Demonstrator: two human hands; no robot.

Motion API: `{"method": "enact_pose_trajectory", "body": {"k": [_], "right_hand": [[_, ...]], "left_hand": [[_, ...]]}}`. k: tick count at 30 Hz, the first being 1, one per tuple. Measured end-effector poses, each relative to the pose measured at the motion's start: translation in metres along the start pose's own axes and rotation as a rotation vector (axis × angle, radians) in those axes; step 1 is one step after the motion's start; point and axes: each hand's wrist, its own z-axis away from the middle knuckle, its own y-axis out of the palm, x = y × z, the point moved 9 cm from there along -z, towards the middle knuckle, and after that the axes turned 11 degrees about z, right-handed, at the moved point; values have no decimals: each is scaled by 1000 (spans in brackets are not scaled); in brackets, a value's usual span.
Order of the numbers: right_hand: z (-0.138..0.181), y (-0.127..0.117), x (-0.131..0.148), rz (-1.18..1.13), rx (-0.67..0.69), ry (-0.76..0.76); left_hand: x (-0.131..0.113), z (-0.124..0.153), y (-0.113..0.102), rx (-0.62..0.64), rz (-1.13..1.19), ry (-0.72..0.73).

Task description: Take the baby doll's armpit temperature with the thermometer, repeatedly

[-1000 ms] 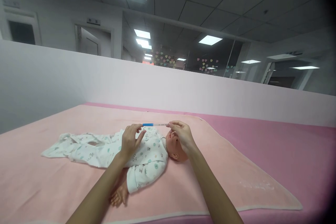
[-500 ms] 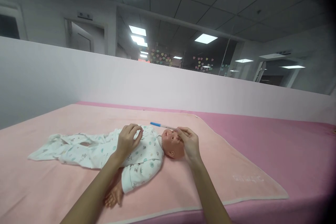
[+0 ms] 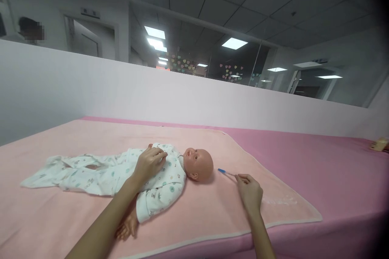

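A baby doll point(image 3: 199, 166) in a white printed sleepsuit point(image 3: 165, 182) lies on its back, head to the right. My left hand point(image 3: 150, 162) rests on the doll's chest, fingers loosely bent over the cloth and holding nothing. Right of the doll's head, my right hand point(image 3: 249, 192) pinches a thin pale stick with a blue end point(image 3: 223, 170). The blue end points left toward the head, apart from it. What exactly the stick is, I cannot make out. One bare doll hand point(image 3: 128, 226) pokes from the near sleeve, beside my left forearm.
A peach blanket point(image 3: 212, 218) lies under the doll on a pink-covered surface point(image 3: 304, 158). A white partition point(image 3: 182, 97) rises behind it. At the far right edge sits a yellowish object point(image 3: 379, 144). Part of a person's head point(image 3: 30, 28) shows beyond the partition at left.
My right hand has moved right and nearer, away from the doll's face, taking the blue-ended stick with it. My left hand has settled flatter on the chest. A person has appeared at far left.
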Motion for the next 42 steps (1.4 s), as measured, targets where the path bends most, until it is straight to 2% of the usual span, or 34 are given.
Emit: {"method": "enact_pose_trajectory", "body": {"k": [7,12,14,17,19,21,23,24,26,28,30,42], "right_hand": [[20,21,12,392,174,-120],[17,31,18,473,236,-210],[16,25,29,446,178,-234],[28,11,69,321,11,-299],[49,14,110,234,-43,-392],[76,34,156,236,-33,-550],[109,66,200,291,22,-773],[121,84,215,352,60,-847],[136,111,232,456,98,-901],[138,127,237,503,111,-891],[135,132,237,511,107,-859],[127,138,229,501,131,-777]], "left_hand": [[4,1,11,119,39,-58],[11,3,20,227,125,-147],[14,4,22,249,154,-179],[14,2,25,260,175,-213],[13,-1,28,258,184,-227],[12,-4,32,255,196,-247],[13,-6,38,274,218,-270],[14,-6,42,297,232,-279],[15,-5,49,349,253,-293],[17,-4,52,385,258,-304],[18,-5,52,406,256,-316],[18,-17,65,470,234,-378]]}}
